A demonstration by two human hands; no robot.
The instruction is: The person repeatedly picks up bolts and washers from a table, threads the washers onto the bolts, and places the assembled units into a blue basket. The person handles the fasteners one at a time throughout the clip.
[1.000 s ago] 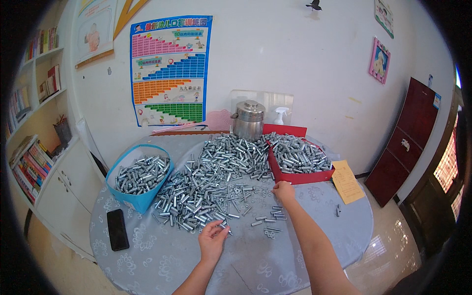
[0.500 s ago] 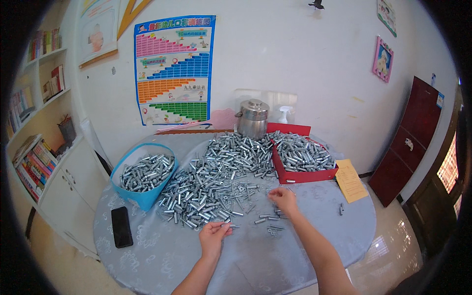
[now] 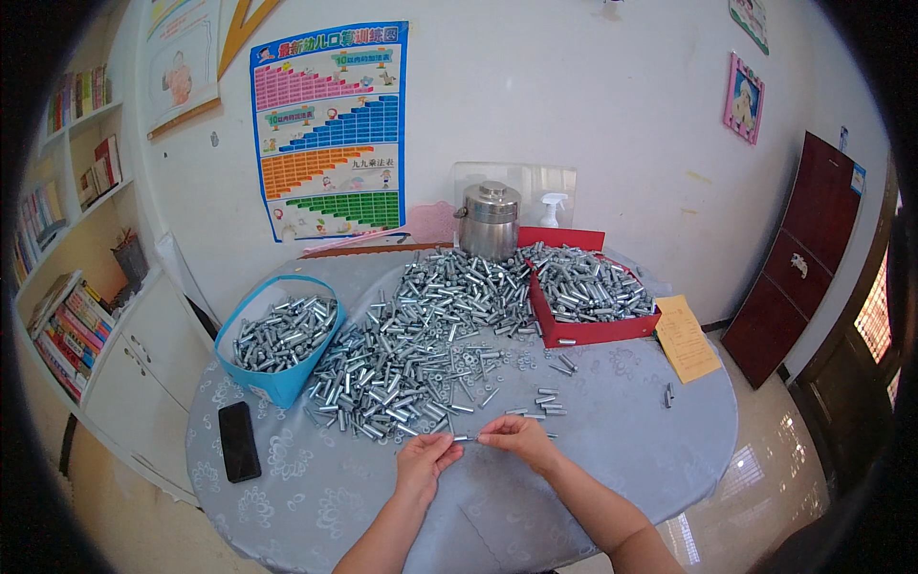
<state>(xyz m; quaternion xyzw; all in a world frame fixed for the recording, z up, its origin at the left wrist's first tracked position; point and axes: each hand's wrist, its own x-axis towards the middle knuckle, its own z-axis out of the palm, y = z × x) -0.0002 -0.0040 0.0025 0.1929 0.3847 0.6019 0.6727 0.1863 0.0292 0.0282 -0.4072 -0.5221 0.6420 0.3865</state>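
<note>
My left hand (image 3: 426,459) and my right hand (image 3: 516,438) meet over the near part of the round table (image 3: 631,450), fingertips together on one small silver bolt (image 3: 468,439) held between them. Just beyond my hands lies a big heap of silver metal bolts and sleeves (image 3: 421,344). A few loose bolts (image 3: 545,400) lie to the right of the heap, close to my right hand.
A blue basket (image 3: 273,383) full of metal parts stands at the left, a red box (image 3: 593,330) heaped with them at the back right. A black phone (image 3: 238,440) lies near the left edge. A steel pot (image 3: 490,220), spray bottle (image 3: 552,208) and yellow paper (image 3: 690,337) are further back.
My right hand has drawn back from the loose bolts toward me and joined my left hand; both now pinch one bolt between them.
</note>
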